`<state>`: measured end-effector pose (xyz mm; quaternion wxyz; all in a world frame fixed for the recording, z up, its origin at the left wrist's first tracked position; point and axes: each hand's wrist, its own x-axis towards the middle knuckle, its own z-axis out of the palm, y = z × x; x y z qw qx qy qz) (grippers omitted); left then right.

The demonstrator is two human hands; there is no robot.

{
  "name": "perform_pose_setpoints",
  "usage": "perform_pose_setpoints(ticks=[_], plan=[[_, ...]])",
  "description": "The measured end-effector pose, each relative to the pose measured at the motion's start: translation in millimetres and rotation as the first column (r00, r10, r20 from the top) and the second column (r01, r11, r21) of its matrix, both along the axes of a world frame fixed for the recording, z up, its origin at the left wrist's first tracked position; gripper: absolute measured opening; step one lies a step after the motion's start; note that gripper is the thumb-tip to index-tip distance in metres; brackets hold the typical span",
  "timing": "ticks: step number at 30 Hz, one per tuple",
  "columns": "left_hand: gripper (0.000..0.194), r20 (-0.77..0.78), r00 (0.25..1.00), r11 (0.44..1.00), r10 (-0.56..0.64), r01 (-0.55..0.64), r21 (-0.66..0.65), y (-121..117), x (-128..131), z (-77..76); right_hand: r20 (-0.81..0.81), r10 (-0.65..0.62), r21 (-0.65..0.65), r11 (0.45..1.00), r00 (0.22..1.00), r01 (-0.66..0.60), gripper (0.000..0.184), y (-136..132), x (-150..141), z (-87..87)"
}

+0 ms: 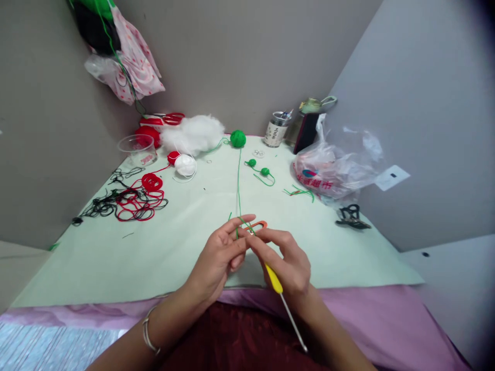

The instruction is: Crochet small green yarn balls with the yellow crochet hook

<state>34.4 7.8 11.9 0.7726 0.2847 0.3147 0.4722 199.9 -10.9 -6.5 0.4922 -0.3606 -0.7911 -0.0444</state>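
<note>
My left hand [224, 248] pinches green yarn [238, 190] near its thumb tip, with the strand running over the raised index finger. My right hand [288, 262] holds a crochet hook [275, 281] by its yellow handle, the metal shaft slanting down toward my lap. Its thumb and index finger meet the left fingertips at the yarn. An orange loop-shaped piece [262, 225], perhaps a stitch marker, shows just beyond the fingertips; which hand grips it I cannot tell. From my hands the yarn leads back to a green yarn ball [237, 138].
Tangled black yarn [101, 205] and red yarn [144, 198] lie left. Behind them are a clear plastic cup [138, 150], white stuffing [195, 135] and a white yarn ball [185, 165]. Small green balls [265, 171], a plastic bag [332, 165] and a black hair claw [352, 217] lie right.
</note>
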Motion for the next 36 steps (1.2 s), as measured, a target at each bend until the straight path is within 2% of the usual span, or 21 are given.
perform_pose_setpoints(ticks=[1, 3, 5, 7, 9, 11, 13, 15, 17, 18, 19, 21, 24, 26, 28, 31, 36], plan=[[0.040, 0.043, 0.998, 0.999, -0.037, 0.039, -0.038, 1, -1, 0.4, -0.053, -0.008, -0.043, 0.999, 0.999, 0.005, 0.034, 0, 0, 0.2], [0.036, 0.107, 0.992, 0.993, -0.070, 0.079, -0.084, 2, -3, 1.6, -0.272, 0.002, -0.170, 0.984, 0.962, -0.050, 0.030, -1, -1, 3.1], [0.031, 0.119, 0.992, 0.994, -0.051, 0.061, -0.088, 3, -4, 2.9, -0.508, 0.023, -0.267, 0.946, 0.861, -0.183, 0.026, -1, -2, 7.6], [0.028, 0.103, 0.994, 0.997, -0.048, 0.054, -0.055, 2, -4, 3.9, -0.629, 0.040, -0.308, 0.904, 0.777, -0.296, 0.025, 0, -5, 11.4], [0.026, 0.068, 0.996, 0.998, -0.063, 0.064, -0.013, 0, -2, 4.4, -0.639, 0.061, -0.322, 0.884, 0.766, -0.339, 0.023, 2, -8, 13.0], [0.026, 0.021, 0.998, 0.998, -0.051, 0.051, 0.027, -1, 1, 4.1, -0.604, 0.064, -0.316, 0.896, 0.794, -0.313, 0.025, 3, -10, 12.1], [0.029, -0.021, 1.000, 0.998, -0.001, 0.002, 0.057, -2, 3, 2.9, -0.524, 0.052, -0.300, 0.923, 0.850, -0.241, 0.029, 2, -10, 8.9], [0.032, -0.028, 0.999, 0.998, 0.030, -0.029, 0.052, -1, 4, 1.2, -0.376, 0.031, -0.246, 0.960, 0.926, -0.132, 0.034, 0, -10, 4.8], [0.034, 0.007, 1.000, 1.000, 0.003, -0.003, 0.001, 0, 4, -0.4, -0.230, 0.009, -0.172, 0.984, 0.973, -0.050, 0.039, -2, -8, 1.8], [0.034, 0.036, 0.999, 0.999, -0.022, 0.023, -0.029, 1, 3, -0.9, -0.206, 0.004, -0.158, 0.987, 0.979, -0.037, 0.039, -2, -7, 1.4], [0.033, 0.066, 0.997, 0.997, -0.043, 0.047, -0.054, 2, 2, -1.1, -0.229, 0.002, -0.171, 0.984, 0.973, -0.043, 0.037, -2, -5, 1.8], [0.030, 0.117, 0.992, 0.995, -0.050, 0.060, -0.082, 5, -1, -0.8, -0.402, -0.004, -0.250, 0.962, 0.916, -0.106, 0.030, -1, -3, 4.6], [0.022, 0.127, 0.992, 0.997, -0.001, 0.011, -0.078, 7, -3, 1.0, -0.701, -0.026, -0.344, 0.887, 0.712, -0.307, 0.022, 3, -1, 9.5], [0.020, 0.093, 0.996, 0.999, -0.006, 0.010, -0.043, 6, -2, 2.0, -0.778, -0.012, -0.361, 0.827, 0.628, -0.431, 0.020, 5, -2, 10.6], [0.022, 0.043, 0.999, 0.999, -0.034, 0.033, 0.009, 3, 1, 2.3, -0.768, 0.001, -0.381, 0.803, 0.640, -0.458, 0.018, 6, -5, 9.9], [0.024, -0.037, 0.999, 0.995, -0.017, 0.021, 0.093, 0, 4, 1.7, -0.716, -0.020, -0.403, 0.827, 0.697, -0.391, 0.015, 7, -8, 8.1], [0.024, -0.151, 0.987, 0.986, 0.064, -0.039, 0.161, -2, 4, -2.0, -0.725, -0.066, -0.442, 0.809, 0.686, -0.389, 0.013, 7, -9, 8.3]])
